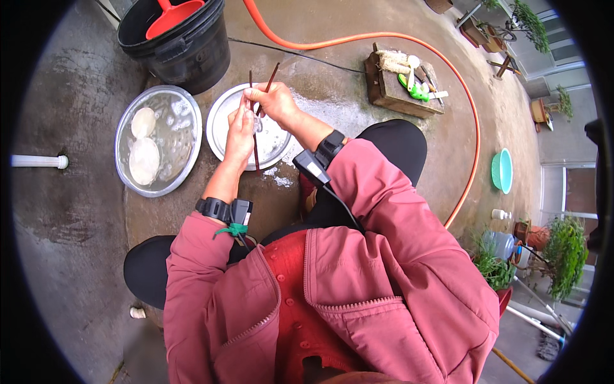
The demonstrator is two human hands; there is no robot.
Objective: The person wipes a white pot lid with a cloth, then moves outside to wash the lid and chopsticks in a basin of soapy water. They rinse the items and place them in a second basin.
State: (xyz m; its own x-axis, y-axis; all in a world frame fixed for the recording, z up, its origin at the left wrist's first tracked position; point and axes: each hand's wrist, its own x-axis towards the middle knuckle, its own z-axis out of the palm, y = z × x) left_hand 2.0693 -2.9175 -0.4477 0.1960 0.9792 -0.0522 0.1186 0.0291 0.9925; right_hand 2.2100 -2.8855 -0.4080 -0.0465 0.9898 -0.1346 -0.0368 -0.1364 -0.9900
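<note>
Two dark brown chopsticks (256, 150) are between my hands, above a pale round basin (217, 144) with white suds in it. My left hand (239, 134) is closed around the chopstick that points down toward the basin's near rim. My right hand (275, 102) pinches near the upper ends, where the other chopstick leans up to the right. Something whitish or wet shows between the fingers, too small to name. To the left stands a wide metal basin (197, 138) of soapy water holding two round pale dishes (144, 161).
A black bucket (203, 54) with a red dipper (174, 20) stands beyond the basins. An orange hose (470, 102) curves around the right. A low wooden block (390, 91) carries a loofah (393, 62) and a green-handled tool (419, 93). Farther right lies a teal basin (502, 171).
</note>
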